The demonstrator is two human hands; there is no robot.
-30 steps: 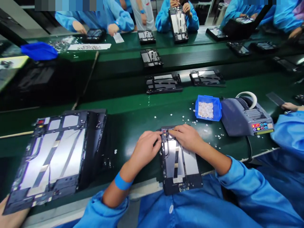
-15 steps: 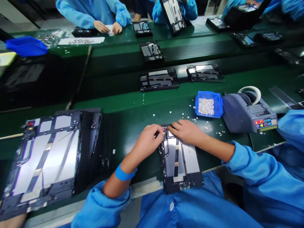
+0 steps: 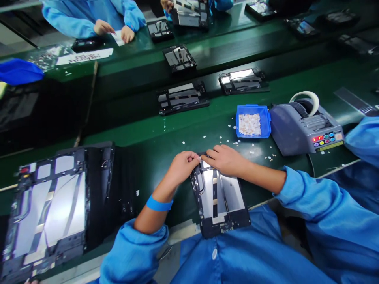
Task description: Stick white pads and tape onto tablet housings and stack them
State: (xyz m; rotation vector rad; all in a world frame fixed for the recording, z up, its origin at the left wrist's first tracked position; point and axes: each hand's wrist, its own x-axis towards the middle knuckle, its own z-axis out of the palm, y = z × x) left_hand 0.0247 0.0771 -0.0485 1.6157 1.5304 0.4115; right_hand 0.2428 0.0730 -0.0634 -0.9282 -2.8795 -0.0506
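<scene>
An opened tablet point(image 3: 226, 193), its silvery inside facing up, lies on the green bench at the front edge, partly against my clothing. At its far left corner my left hand point(image 3: 184, 167) is closed in a pinch; a tiny pale bit shows at the fingertips, too small to name. My right hand point(image 3: 226, 159) lies over the tablet's far edge, fingers bent over it and holding it, with the index fingertip close to the left fingertips. The thumb of the right hand is hidden.
A blue bin point(image 3: 253, 121) of small white pieces stands beside a grey tape dispenser point(image 3: 306, 128); loose pieces are scattered nearby. Left, a stack of opened tablets point(image 3: 49, 213). More opened tablets point(image 3: 183, 96) lie along the middle. Co-workers' hands point(image 3: 127, 34) are across the bench.
The view has shifted slightly. My left fingertips have moved to the tablet's far corner, close to the right index finger. Across the bench, a co-worker's tablet has turned and lowered.
</scene>
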